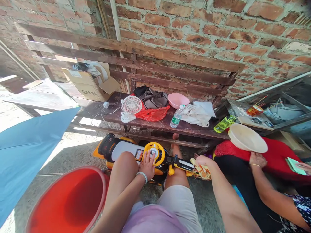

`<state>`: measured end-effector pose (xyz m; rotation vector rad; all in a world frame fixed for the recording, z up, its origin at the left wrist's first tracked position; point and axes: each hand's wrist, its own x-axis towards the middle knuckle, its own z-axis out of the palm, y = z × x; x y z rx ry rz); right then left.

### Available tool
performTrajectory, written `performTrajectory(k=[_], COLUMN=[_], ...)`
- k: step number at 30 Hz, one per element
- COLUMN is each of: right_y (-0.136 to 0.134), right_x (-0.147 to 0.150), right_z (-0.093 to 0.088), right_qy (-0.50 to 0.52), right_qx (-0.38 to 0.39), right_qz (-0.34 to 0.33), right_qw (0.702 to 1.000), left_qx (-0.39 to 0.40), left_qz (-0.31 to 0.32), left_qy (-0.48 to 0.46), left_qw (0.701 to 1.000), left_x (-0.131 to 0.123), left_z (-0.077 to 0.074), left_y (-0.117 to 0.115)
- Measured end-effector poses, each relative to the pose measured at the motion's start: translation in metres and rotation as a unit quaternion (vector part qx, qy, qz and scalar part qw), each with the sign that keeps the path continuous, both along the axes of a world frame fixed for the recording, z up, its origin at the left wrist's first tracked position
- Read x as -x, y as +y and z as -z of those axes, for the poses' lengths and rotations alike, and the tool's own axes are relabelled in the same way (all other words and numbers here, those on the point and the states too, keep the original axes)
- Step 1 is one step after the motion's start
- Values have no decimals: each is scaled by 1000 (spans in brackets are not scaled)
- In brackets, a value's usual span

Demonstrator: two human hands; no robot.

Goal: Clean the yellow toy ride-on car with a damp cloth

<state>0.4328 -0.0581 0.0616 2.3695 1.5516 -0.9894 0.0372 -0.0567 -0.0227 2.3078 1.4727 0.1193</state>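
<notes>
A blue fabric panel (pixel 36 136) juts in at the near left, before the long wooden bench (pixel 150 127) and a red tub (pixel 65 200) beside the wearer's left leg. The yellow-and-black ride-on toy (pixel 125 148) sits between the knees and the bench, with a co-worker's hand (pixel 258 160) at a cream basin (pixel 247 137) off right. The wearer's hands are apart, the left hand (pixel 147 165) resting on the steering wheel (pixel 163 153), the right hand (pixel 205 160) gripping a patterned cloth (pixel 202 172) at the toy's right end.
</notes>
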Motion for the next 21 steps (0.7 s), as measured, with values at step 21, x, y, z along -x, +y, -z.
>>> performTrajectory(k=[21], right_y=[-87], right_x=[135], right_z=[62], right_qy=[-159], right_qx=[-243], right_qz=[-161], right_qw=[943], left_qx=[38], left_qz=[-8], left_qy=[-7], left_qw=[999], left_x=[1], left_z=[-6], left_y=[4])
